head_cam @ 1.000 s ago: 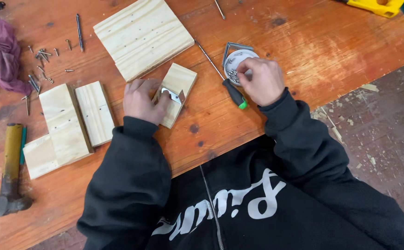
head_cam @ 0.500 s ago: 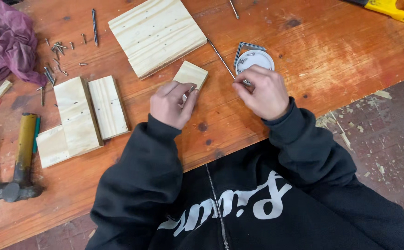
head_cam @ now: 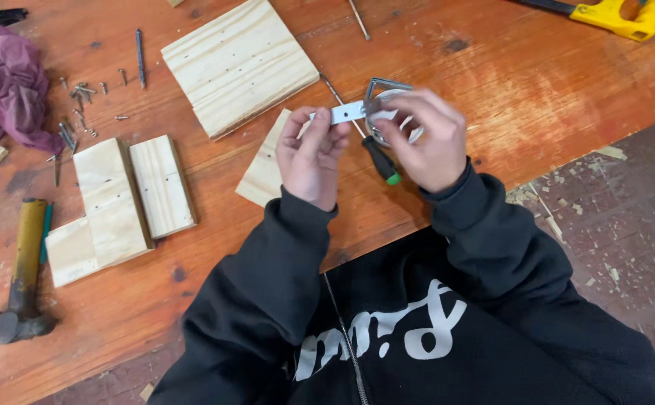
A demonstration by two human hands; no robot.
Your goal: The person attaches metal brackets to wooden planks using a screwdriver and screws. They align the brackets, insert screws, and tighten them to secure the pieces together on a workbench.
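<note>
Both hands (head_cam: 372, 142) lifted metal bracket (head_cam: 346, 112) (off block).

Even, soft daylight-type lighting, no harsh glare.
Desk (head_cam: 537, 82) evenly lit, mild sheen on the orange wood; shadows under the wood blocks (head_cam: 239, 66) short and soft. Slight motion blur on the right hand (head_cam: 425, 139). Black hoodie (head_cam: 387, 337) loses detail. Edges slightly soft.

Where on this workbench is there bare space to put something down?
Bare wood lies right of the right hand, out toward the yellow saw handle, and along the near edge between the hammer and the left hand. The far left is crowded: loose screws, purple cloth, small boards.
</note>
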